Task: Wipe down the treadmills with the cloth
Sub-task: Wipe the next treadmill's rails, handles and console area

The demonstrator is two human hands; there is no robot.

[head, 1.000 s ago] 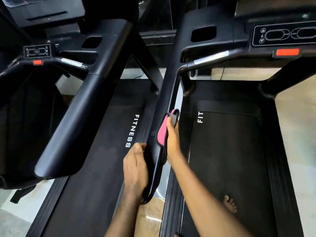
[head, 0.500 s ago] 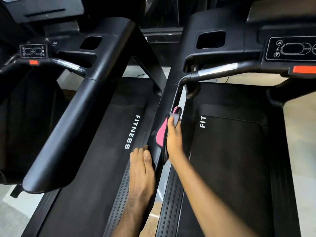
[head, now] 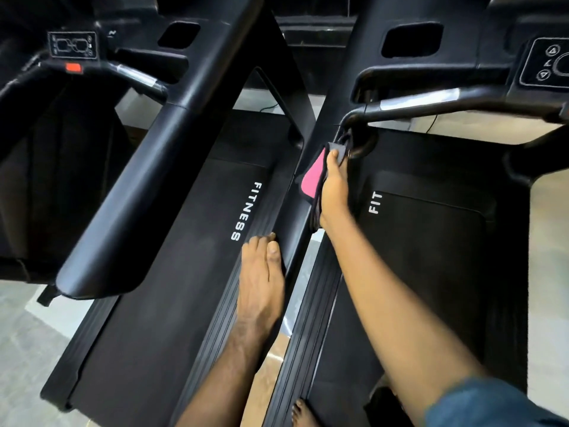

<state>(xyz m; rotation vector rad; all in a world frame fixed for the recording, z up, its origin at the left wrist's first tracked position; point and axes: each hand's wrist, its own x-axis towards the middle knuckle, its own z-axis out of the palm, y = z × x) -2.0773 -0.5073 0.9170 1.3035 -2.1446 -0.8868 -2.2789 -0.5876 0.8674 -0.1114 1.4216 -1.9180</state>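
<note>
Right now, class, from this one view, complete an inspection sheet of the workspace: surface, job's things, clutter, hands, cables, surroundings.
Surface: left treadmill belt marked FITNESS, right treadmill belt marked FIT; both black.
Job's things: pink and grey cloth pressed against the right treadmill's left side arm.
Clutter: nothing seen.
Hands: right hand grips the cloth; left hand lies straight-fingered along the same arm, lower down.
Cables: thin black cable on the floor beyond the right treadmill; second cable beyond the left.
Surroundings: pale floor; red stop button on the left console; bare foot at the bottom edge.
</note>
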